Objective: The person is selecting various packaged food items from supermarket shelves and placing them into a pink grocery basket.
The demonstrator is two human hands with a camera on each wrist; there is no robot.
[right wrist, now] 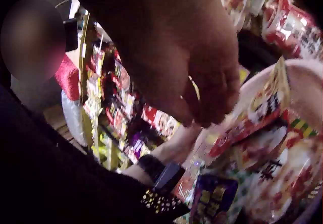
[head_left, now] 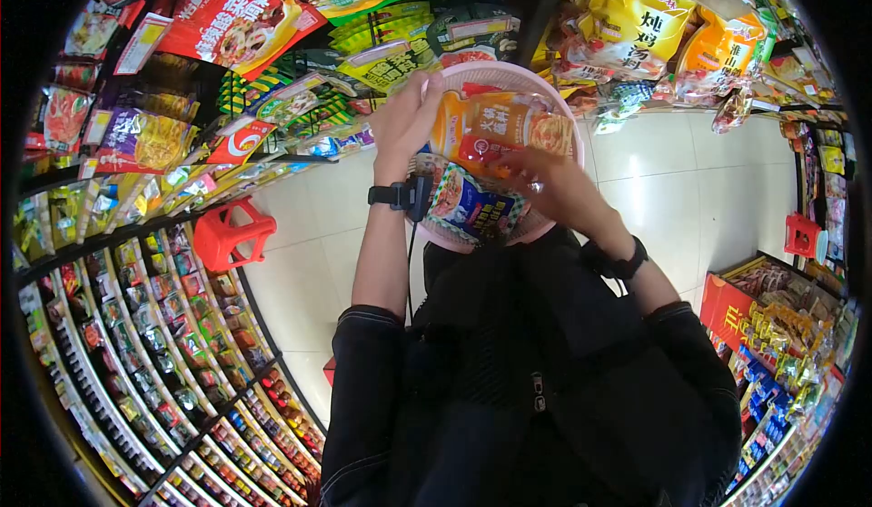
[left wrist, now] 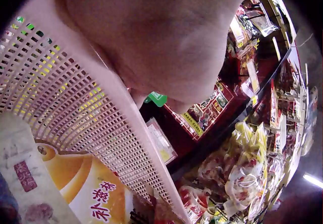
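1. Presently the left hand (head_left: pixel 406 125) holds the pink basket (head_left: pixel 579 136) at its rim – the grip is closed round the edge.
2. The right hand (head_left: pixel 568 193) is over the basket, fingers loosely bent, with nothing visible in its grip – whether its fingertips touch the orange packet (head_left: pixel 490 123) I cannot tell.
3. The orange packet lies in the basket, beside a blue packet (head_left: pixel 472 205) with a green checked edge.
4. A red stool (head_left: pixel 232 234) stands on the tiled floor (head_left: pixel 640 157), near shelves of packets.
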